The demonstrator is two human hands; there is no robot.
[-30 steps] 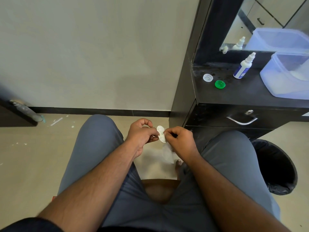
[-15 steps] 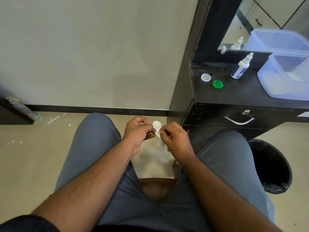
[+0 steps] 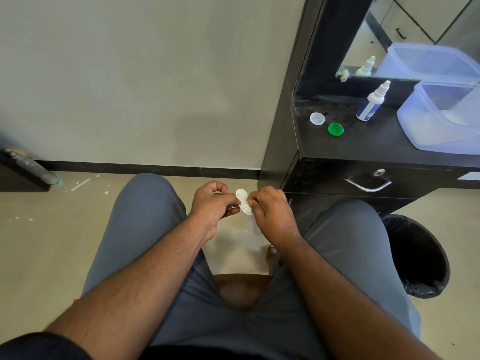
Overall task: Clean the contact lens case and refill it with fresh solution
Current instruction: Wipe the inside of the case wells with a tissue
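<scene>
White plastic, the small two-well contact lens case (image 3: 243, 201) is held between the knees, its long axis running away from the body. It is pinched by the left hand (image 3: 213, 207); the right hand (image 3: 270, 211) presses a thin tissue (image 3: 253, 224) against it, equally near.

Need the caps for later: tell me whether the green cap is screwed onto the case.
No: the green cap lies on the black counter, apart from the case held between both hands.

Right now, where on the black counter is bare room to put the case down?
Bare patch: the counter's front strip, between green cap and plastic tub. Crowded: back, with white cap and solution bottle.
</scene>
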